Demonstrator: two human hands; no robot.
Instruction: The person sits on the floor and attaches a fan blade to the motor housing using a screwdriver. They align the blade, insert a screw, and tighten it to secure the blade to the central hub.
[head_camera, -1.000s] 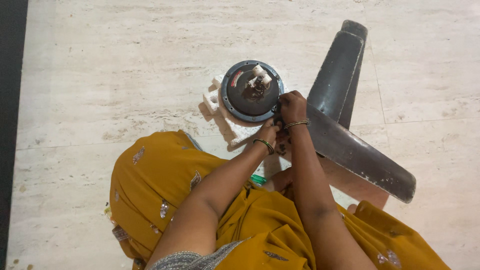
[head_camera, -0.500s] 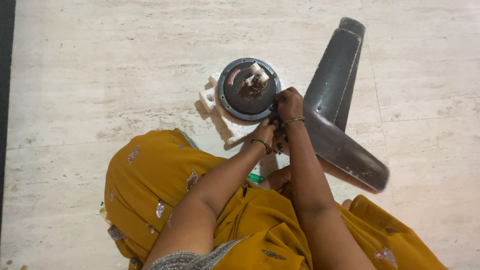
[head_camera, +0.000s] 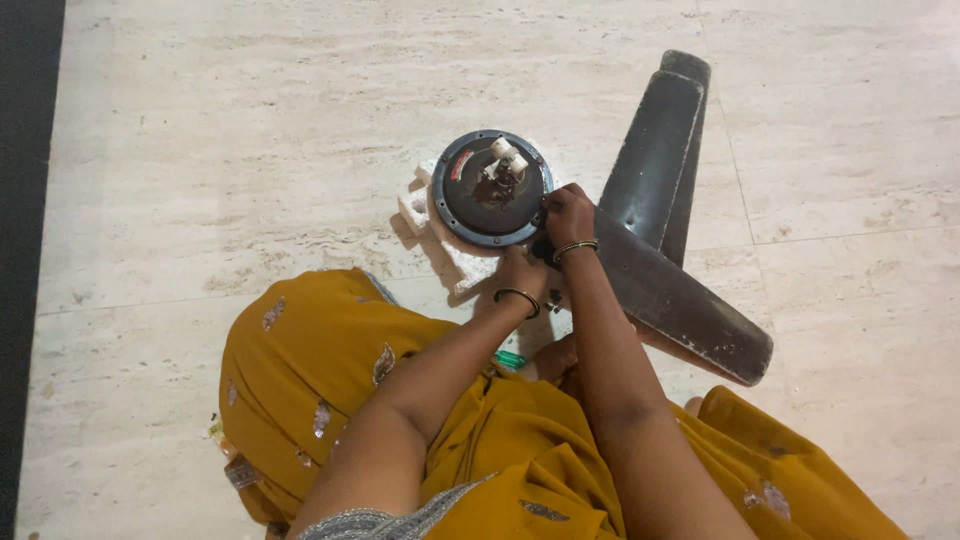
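Both hands sit together at the near-right rim of the ceiling fan motor (head_camera: 492, 188). Your right hand (head_camera: 568, 212) is pinched on the rim where a dark fan blade (head_camera: 680, 300) meets it; can't tell if it grips a screw or the blade root. Your left hand (head_camera: 520, 268) is curled just below, fingers hidden, so its grip can't be told. Motor lies flat on a white foam block (head_camera: 470, 262) on the marble floor (head_camera: 200, 150), w/ a second blade (head_camera: 652, 150) angled away. Motor is prob. heavy & stiff: hold by the rim, not the white wire terminals (head_camera: 505, 158) on top. Blades are prob. thin & bendy; take them near the root. Foam crumbles.
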